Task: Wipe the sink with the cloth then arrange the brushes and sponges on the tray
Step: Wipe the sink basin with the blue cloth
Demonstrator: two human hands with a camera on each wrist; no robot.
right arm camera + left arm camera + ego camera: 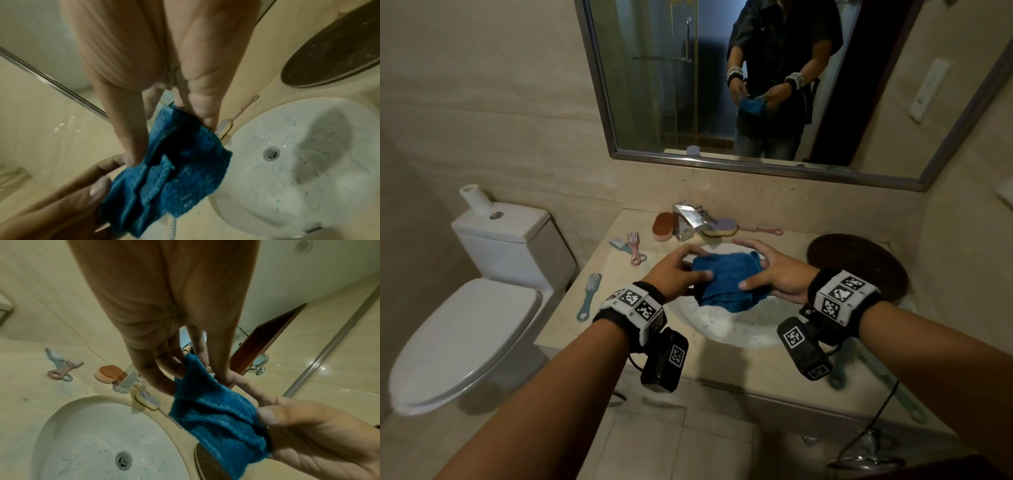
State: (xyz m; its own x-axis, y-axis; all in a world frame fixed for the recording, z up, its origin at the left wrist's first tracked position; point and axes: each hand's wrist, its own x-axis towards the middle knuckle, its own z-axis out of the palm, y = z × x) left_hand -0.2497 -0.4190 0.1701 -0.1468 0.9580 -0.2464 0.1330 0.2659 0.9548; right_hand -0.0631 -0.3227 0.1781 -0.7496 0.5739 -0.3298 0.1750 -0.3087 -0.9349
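Above one sink (726, 329), two hands, left hand (674, 274), right hand (774, 274), pinching one blue cloth (726, 281), two sponges, four brushes visible

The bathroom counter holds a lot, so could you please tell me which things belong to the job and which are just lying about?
Belong to the job:
blue cloth, held by left hand and right hand
sink
dark round tray
brushes
orange sponge
purple-and-yellow sponge

Just lying about:
toilet
mirror
faucet
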